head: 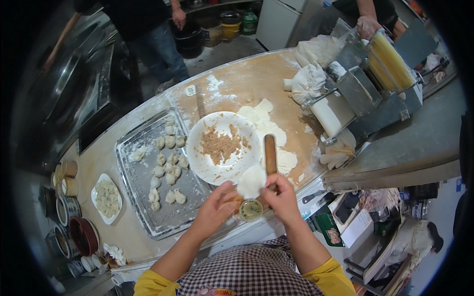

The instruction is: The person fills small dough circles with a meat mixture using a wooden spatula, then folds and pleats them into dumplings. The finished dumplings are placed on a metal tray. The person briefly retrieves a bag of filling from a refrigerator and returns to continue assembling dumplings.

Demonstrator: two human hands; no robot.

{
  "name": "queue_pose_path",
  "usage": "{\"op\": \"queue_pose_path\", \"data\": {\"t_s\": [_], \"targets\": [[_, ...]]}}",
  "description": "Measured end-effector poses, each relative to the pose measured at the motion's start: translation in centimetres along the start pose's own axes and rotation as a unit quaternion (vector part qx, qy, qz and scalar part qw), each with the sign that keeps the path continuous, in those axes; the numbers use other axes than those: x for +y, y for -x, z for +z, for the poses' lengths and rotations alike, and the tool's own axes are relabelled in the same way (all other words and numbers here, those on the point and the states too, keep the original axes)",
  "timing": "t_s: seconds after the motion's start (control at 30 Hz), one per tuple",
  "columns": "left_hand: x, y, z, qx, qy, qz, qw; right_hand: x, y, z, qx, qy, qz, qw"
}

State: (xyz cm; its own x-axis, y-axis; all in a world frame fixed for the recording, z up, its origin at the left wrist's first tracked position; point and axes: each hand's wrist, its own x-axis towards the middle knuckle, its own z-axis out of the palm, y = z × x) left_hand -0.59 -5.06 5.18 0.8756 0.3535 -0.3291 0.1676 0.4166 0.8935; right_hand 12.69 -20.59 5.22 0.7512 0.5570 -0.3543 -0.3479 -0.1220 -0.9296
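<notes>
My right hand [281,196] pinches the edge of a round dough wrapper [251,181]. To the wrapper's left is my left hand [216,203], fingers apart; I cannot tell whether its fingertips touch the dough. Just below the wrapper stands a small clear cup [251,210] of liquid with green bits. A white bowl [198,162] with minced filling [220,143] sits beyond my hands. Beside it a wooden rolling pin [270,153] lies over several flat wrappers [272,129], its near end partly behind my right hand. Filled dumplings [172,174] rest on a floured metal tray [137,192] to the left.
A white dish [106,199] of dumplings is at far left, near stacked bowls [83,235]. A dough roller machine [364,88] occupies the table's right end, with another person's hand [367,27] on it. Someone in jeans [159,51] stands across the table. A marked tile [190,90] lies on the far side.
</notes>
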Motion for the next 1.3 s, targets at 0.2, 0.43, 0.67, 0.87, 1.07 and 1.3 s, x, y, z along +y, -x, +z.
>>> {"op": "queue_pose_path", "data": {"t_s": [0.2, 0.43, 0.67, 0.87, 1.07, 1.3], "targets": [[-0.3, 0.5, -0.7, -0.054, 0.063, -0.075, 0.994, -0.2, 2.6, 2.0, -0.049, 0.036, 0.007, 0.998], [0.5, 2.0, -0.9, -0.174, -0.166, -0.092, 0.966, 1.0, 3.4, 1.6, -0.118, 0.120, -0.033, 0.985], [0.7, 4.0, -1.6, -0.185, -0.158, -0.044, 0.969, 5.9, 1.8, -5.3, 0.086, 0.532, -0.230, 0.811], [-2.3, 2.2, -7.9, 0.014, -0.102, -0.162, 0.981, 2.1, 1.2, -6.6, 0.102, 0.569, -0.199, 0.792], [-2.7, 0.5, -8.9, 0.150, 0.069, -0.159, 0.973, -2.4, -1.7, -2.3, -0.010, 0.431, -0.107, 0.896], [-3.2, -3.1, -7.5, 0.141, 0.138, -0.146, 0.969, -1.9, -8.9, 5.0, -0.089, 0.639, -0.189, 0.741]]}}
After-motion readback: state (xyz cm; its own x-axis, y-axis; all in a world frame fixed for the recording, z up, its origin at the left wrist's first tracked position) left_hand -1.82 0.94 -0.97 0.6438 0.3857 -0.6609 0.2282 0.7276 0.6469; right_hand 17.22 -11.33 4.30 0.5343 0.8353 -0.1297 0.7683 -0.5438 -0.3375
